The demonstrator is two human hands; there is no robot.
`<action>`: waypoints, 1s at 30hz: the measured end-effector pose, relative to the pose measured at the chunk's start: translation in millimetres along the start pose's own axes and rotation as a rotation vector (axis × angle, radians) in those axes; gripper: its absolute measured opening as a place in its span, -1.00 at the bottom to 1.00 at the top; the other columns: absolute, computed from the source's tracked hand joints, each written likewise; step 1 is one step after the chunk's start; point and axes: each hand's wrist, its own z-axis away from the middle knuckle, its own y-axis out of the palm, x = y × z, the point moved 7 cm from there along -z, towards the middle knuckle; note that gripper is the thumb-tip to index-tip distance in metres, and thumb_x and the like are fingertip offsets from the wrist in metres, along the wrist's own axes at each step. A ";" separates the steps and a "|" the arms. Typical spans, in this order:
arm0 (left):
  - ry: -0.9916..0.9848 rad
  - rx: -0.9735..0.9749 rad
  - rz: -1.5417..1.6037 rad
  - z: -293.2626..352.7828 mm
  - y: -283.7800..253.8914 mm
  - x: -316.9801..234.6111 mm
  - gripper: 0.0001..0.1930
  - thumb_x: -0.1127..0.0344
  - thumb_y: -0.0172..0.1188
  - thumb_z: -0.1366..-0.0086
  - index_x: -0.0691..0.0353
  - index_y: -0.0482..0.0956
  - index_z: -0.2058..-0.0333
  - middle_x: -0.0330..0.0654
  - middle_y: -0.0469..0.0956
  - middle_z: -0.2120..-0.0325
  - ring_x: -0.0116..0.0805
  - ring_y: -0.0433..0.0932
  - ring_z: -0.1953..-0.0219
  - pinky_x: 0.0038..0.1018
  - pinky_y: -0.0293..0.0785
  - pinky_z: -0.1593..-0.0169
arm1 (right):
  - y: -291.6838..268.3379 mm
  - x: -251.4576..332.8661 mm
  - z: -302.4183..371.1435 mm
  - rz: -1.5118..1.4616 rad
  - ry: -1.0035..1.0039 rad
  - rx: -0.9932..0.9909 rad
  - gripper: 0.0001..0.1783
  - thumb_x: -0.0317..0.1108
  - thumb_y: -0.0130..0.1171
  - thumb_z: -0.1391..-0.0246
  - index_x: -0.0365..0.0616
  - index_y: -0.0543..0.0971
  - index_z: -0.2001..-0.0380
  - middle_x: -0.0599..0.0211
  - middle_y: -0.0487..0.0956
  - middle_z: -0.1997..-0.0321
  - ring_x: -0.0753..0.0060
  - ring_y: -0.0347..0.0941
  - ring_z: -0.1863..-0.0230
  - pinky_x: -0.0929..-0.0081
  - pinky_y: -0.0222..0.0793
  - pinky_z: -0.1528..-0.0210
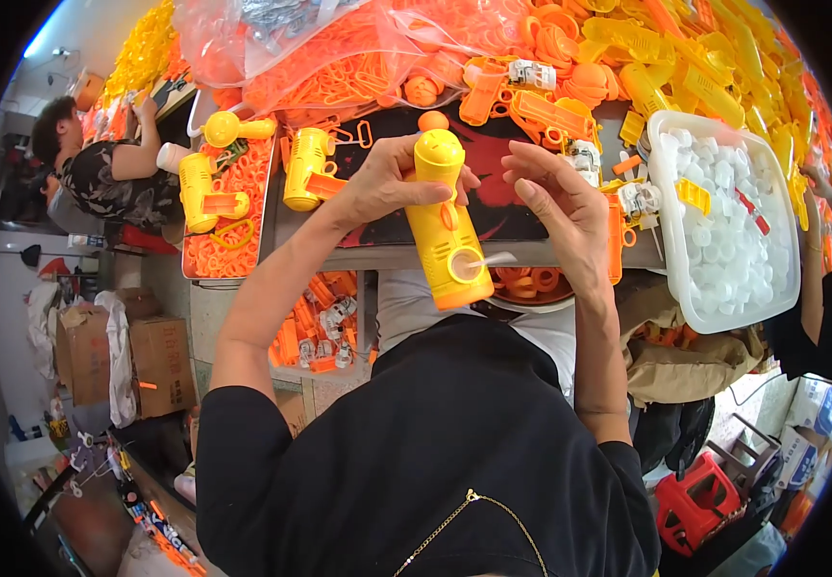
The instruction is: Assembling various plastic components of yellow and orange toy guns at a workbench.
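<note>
Sitting at a table, white tub at right, I hold a yellow plastic casing mid-scene, left hand clamped around its far part, right hand just beside, thumb and fingers apart.

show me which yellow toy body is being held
The domed yellow body in the left hand; the other yellow bodies, further left, aren't held.

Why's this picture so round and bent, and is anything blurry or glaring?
Head view: the fisheye lens bends straight edges toward the rim; the yellow plastic piece in the left hand looks fairly sharp; a pale streak beside it looks smeared; the plastic bag shows glossy highlights.
</note>
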 end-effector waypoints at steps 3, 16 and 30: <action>0.086 0.068 0.182 -0.6 1.3 8.5 -0.65 0.35 0.37 -0.24 0.32 0.55 0.04 -0.04 0.67 0.15 -0.29 0.68 0.15 -0.32 0.62 0.01 | 2.4 -1.7 0.2 -0.065 0.022 -0.006 -0.60 -0.46 0.16 -0.29 -0.29 0.51 -0.17 0.20 0.62 -0.02 0.47 0.55 -0.01 0.52 0.44 -0.13; 0.073 -0.511 -0.787 66.3 -62.1 -18.4 -0.60 0.24 0.53 -0.07 0.31 0.60 0.20 -0.15 0.64 0.35 -0.33 0.64 0.32 -0.40 0.56 0.19 | 5.5 -59.5 -21.2 0.532 0.022 0.089 -0.71 -0.44 0.21 -0.20 -0.27 0.61 0.01 0.23 0.68 0.17 0.33 0.61 0.18 0.47 0.49 0.10; 0.189 -0.639 -1.007 71.4 -56.1 -16.3 -0.53 0.06 0.53 0.00 0.29 0.60 0.25 -0.08 0.62 0.41 -0.11 0.62 0.34 -0.28 0.55 0.21 | 72.8 -94.1 -141.6 1.224 -0.542 0.268 -0.66 -0.37 0.23 -0.04 -0.05 0.61 0.06 0.36 0.61 0.14 0.24 0.42 0.03 0.31 0.32 -0.07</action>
